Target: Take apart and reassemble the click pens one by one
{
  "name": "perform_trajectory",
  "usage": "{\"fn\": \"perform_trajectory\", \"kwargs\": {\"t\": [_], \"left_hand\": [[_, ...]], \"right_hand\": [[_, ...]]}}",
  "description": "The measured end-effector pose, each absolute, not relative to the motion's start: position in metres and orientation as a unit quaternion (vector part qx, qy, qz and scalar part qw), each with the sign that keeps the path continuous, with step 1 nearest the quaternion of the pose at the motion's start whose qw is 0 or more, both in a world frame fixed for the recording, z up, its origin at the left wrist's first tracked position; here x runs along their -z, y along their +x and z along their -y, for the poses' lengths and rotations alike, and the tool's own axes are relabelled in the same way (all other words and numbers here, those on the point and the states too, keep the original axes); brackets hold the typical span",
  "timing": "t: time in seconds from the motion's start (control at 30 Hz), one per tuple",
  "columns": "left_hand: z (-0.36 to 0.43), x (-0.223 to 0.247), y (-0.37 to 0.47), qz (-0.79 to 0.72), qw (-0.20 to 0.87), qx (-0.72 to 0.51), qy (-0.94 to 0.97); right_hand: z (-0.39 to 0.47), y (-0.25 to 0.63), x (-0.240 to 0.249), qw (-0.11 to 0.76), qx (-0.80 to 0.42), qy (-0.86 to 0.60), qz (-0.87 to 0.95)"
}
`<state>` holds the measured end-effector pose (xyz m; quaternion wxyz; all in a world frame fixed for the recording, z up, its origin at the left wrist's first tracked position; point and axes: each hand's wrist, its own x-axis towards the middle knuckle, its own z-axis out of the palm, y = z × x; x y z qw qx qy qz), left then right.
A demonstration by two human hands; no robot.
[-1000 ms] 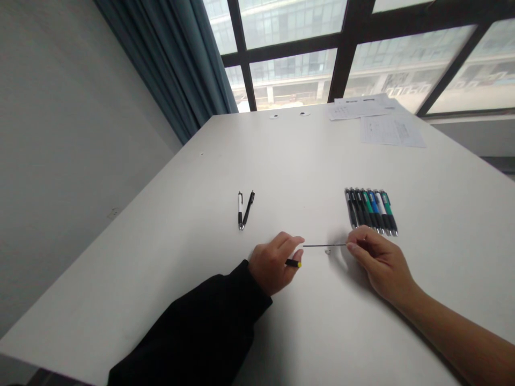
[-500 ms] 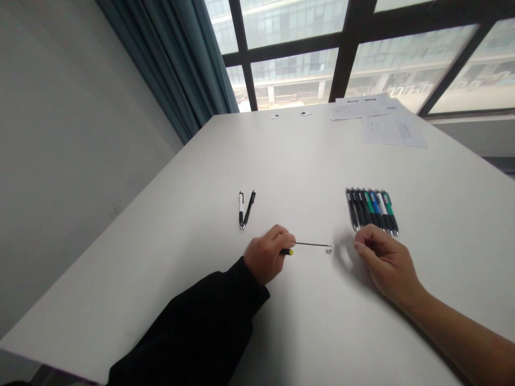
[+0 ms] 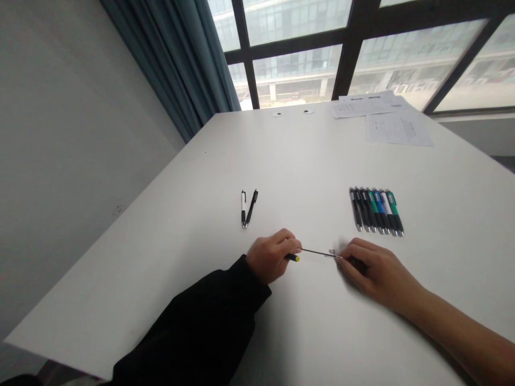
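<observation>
My left hand [image 3: 273, 256] is closed around a thin dark pen refill [image 3: 319, 252] and a black pen barrel [image 3: 293, 258] with a yellow end. The refill sticks out to the right, over the table. At its far tip, my right hand [image 3: 370, 265] pinches with thumb and forefinger; whether a tiny part is also between those fingertips cannot be made out. A small shiny piece [image 3: 332, 251] lies on the table just behind the refill's tip.
A white pen [image 3: 243, 208] and a black pen [image 3: 251, 208] lie beyond my left hand. Several pens [image 3: 377, 212] in black, green, blue and white form a row beyond my right hand. Paper sheets [image 3: 398, 128] rest at the white table's [image 3: 181, 214] far edge, by the window.
My right hand has moved left and nearer, and its fingertips now meet the refill's tip. The refill's right end has tilted slightly toward me, with my left hand still holding it.
</observation>
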<state>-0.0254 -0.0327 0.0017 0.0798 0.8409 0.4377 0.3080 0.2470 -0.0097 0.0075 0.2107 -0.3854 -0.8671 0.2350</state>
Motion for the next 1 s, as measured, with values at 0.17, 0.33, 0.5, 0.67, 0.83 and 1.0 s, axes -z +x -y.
{"fn": "perform_trajectory", "kwargs": {"t": [0.17, 0.33, 0.5, 0.67, 0.83, 1.0], "left_hand": [[0.033, -0.001, -0.026, -0.436, 0.093, -0.287, 0.848], [0.033, 0.000, -0.026, -0.438, 0.104, -0.248, 0.858], [0.035, 0.001, -0.024, -0.449, 0.094, -0.220, 0.861], [0.038, 0.002, -0.019, -0.434, 0.085, -0.202, 0.874], [0.038, 0.004, -0.015, -0.444, 0.101, -0.204, 0.867], [0.037, 0.004, -0.018, -0.457, 0.109, -0.211, 0.857]], "right_hand": [[0.009, 0.248, -0.007, 0.209, -0.214, -0.402, 0.866], [0.009, 0.250, -0.006, 0.227, -0.208, -0.415, 0.856], [0.013, 0.257, -0.013, 0.228, -0.256, -0.384, 0.857], [0.014, 0.262, -0.014, 0.215, -0.290, -0.343, 0.867], [0.009, 0.261, -0.007, 0.209, -0.270, -0.346, 0.874], [0.005, 0.262, -0.007, 0.211, -0.251, -0.362, 0.872]]}}
